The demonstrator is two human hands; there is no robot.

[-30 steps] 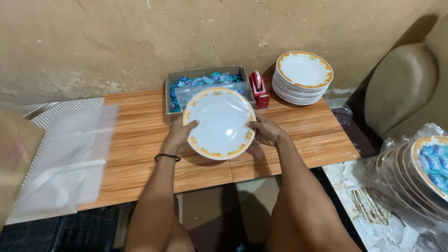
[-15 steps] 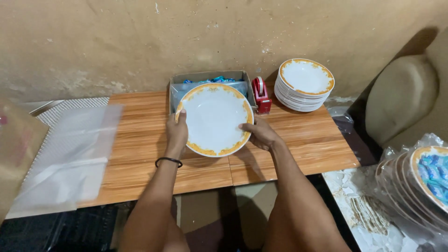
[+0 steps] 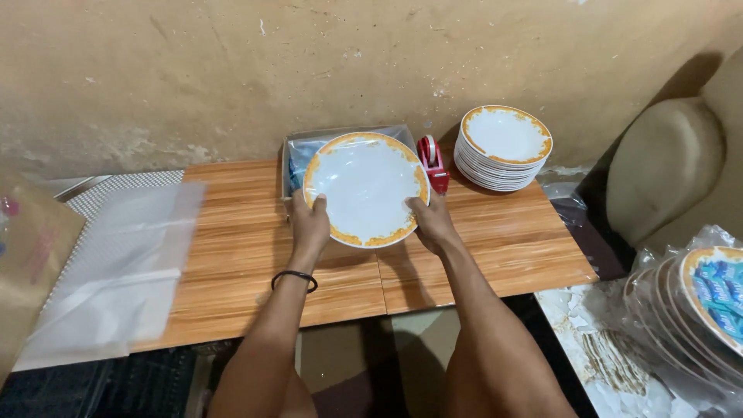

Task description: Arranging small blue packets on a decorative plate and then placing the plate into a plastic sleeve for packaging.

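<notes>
Left hand (image 3: 309, 224) and right hand (image 3: 433, 223) grip 1 white plate (image 3: 365, 188) by opposite rims, tilted. Behind it, a grey box (image 3: 344, 137); plate stack (image 3: 505, 147) near.

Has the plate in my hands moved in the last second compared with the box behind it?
Yes. The plate has moved away from the person toward the wall, now covering more of the box than a second ago.

Open grey cardboard box (image 3: 292, 152) with blue packets at the table's back edge, clear flat plastic bags (image 3: 116, 271) at left, brown paper package (image 3: 27, 255) far left, plastic-wrapped plate stack (image 3: 696, 310) at right
</notes>
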